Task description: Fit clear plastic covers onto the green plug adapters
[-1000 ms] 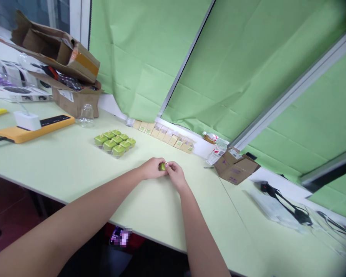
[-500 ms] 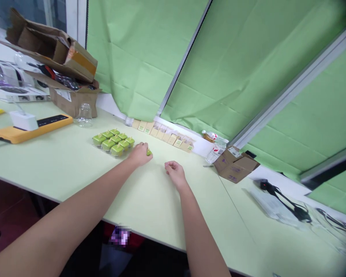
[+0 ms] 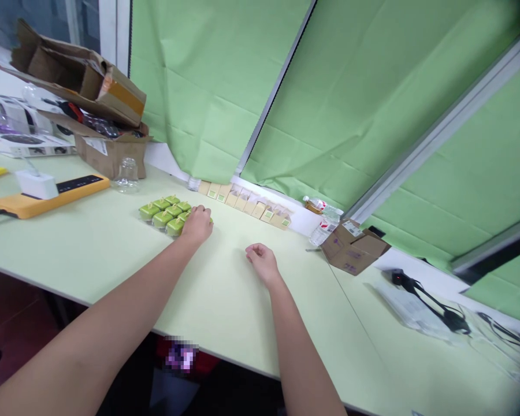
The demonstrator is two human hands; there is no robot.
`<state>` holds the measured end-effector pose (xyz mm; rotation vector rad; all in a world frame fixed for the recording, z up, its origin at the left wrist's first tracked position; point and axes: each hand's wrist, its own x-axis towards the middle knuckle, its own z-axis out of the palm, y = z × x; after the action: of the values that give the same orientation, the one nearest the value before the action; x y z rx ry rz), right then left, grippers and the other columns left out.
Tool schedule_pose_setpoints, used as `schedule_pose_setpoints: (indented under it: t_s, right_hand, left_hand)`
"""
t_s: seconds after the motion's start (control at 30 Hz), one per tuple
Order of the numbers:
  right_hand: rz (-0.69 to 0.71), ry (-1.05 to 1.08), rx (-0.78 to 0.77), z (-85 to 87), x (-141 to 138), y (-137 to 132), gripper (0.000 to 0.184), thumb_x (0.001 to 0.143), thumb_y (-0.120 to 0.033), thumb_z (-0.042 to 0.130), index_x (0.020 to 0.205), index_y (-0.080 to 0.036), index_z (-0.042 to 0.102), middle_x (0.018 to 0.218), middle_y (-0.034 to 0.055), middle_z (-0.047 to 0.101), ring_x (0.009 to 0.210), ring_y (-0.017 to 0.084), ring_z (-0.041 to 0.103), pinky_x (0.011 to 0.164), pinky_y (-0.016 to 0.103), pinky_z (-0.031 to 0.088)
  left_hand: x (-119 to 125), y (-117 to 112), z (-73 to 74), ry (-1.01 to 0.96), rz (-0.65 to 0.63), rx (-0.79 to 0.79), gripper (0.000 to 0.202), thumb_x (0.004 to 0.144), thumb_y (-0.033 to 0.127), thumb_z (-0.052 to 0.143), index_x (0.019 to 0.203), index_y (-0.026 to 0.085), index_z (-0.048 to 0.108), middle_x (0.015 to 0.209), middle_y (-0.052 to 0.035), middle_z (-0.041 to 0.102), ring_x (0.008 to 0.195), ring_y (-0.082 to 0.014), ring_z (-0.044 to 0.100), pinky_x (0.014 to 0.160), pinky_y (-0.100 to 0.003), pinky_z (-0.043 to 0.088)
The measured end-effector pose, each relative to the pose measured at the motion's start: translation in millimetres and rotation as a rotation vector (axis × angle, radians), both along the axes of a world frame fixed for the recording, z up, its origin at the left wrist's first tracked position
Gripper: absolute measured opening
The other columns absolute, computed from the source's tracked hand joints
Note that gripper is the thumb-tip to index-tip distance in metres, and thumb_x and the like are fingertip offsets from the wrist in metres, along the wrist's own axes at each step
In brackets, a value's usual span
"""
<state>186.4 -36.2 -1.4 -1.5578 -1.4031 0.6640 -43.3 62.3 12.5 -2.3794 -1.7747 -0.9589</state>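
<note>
Small clear containers with green lids stand close together in rows on the table, each lid topped by a pale piece. At the right side of this group is my left hand, its fingers closed round one green-lidded container. Only a sliver of that container shows past the fingers; the hand covers the rest and part of the group. My right hand rests over the table further right, apart from the containers. Its fingers are curled together and nothing shows in them.
A row of small kraft boxes lines the back wall. At left are an orange power strip, a clear jar and stacked cardboard boxes. To the right lie plastic bottles, a carton and black cables.
My left hand has moved left with the green-lidded container, from beside the group to its right edge. My right hand has barely moved.
</note>
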Motion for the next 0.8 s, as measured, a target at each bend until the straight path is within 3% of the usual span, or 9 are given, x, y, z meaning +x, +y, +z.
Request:
schedule_pose_setpoints:
  t_s: [0.13,0.23,0.37,0.47,0.57,0.7,0.8]
  right_hand:
    - [0.001,-0.008,-0.003,2.7,-2,-3,0.018,0.074,-0.038,0.060,0.077,-0.021,0.064,0.074,0.0011,0.066,0.071,0.017,0.062,0.072,0.030,0.049]
    - [-0.003,-0.007,0.000,2.1,-3,-3,0.018,0.073,-0.039,0.060,0.076,-0.021,0.064,0.074,0.0013,0.066,0.071,0.017,0.062,0.071,0.030,0.049]
    - [-0.002,-0.008,0.019,-0.6,-2,-1,0.018,0.075,-0.038,0.059,0.078,-0.021,0.063,0.075,0.0015,0.067,0.071,0.017,0.064,0.072,0.030,0.050]
    - [0.002,-0.020,0.024,-2.2,-1,-1,0.018,0.075,-0.038,0.059,0.080,-0.021,0.064,0.077,0.0015,0.068,0.072,0.017,0.064,0.073,0.030,0.050]
    - [0.000,-0.030,0.020,-2.5,-1,-1,0.018,0.075,-0.039,0.060,0.079,-0.021,0.063,0.075,0.0010,0.067,0.071,0.017,0.063,0.072,0.030,0.049]
    - [-0.007,-0.051,0.019,-0.8,-2,-2,0.019,0.075,-0.040,0.059,0.079,-0.021,0.063,0.073,0.0007,0.066,0.070,0.017,0.063,0.072,0.029,0.049]
    - [-0.011,-0.054,0.007,-0.2,-3,-2,0.019,0.075,-0.040,0.059,0.079,-0.021,0.063,0.074,0.0006,0.066,0.070,0.017,0.063,0.071,0.029,0.049]
  left_hand:
    - [-2,2,-0.6,-0.025,0.027,0.019,0.021,0.085,0.023,0.055,0.105,0.015,0.058,0.111,-0.0133,0.054,0.110,-0.0285,0.047,0.094,-0.039,0.045]
    - [6,-9,5.6,-0.053,0.017,0.096,0.031,0.086,0.026,0.055,0.116,0.016,0.053,0.121,-0.0136,0.050,0.115,-0.0291,0.044,0.096,-0.040,0.044]
    - [37,-37,9.2,-0.050,-0.237,0.188,0.032,0.089,0.028,0.050,0.120,0.019,0.052,0.123,-0.0121,0.053,0.117,-0.0287,0.045,0.100,-0.042,0.042]
    - [59,-50,0.7,-0.067,-0.341,0.117,0.038,0.087,0.028,0.052,0.123,0.017,0.051,0.127,-0.0129,0.052,0.120,-0.0280,0.046,0.102,-0.039,0.041]
    - [64,-45,-11.3,-0.169,-0.272,-0.030,0.050,0.084,0.033,0.056,0.128,0.011,0.047,0.139,-0.0185,0.044,0.132,-0.0301,0.039,0.108,-0.039,0.037]
    - [55,-28,-21.9,-0.280,-0.211,-0.186,0.055,0.085,0.039,0.055,0.131,0.012,0.042,0.143,-0.0199,0.041,0.138,-0.0316,0.034,0.113,-0.042,0.030]
    - [53,-21,-25.8,-0.322,-0.199,-0.274,0.064,0.086,0.042,0.054,0.137,0.010,0.034,0.150,-0.0240,0.031,0.145,-0.0341,0.023,0.115,-0.044,0.027]
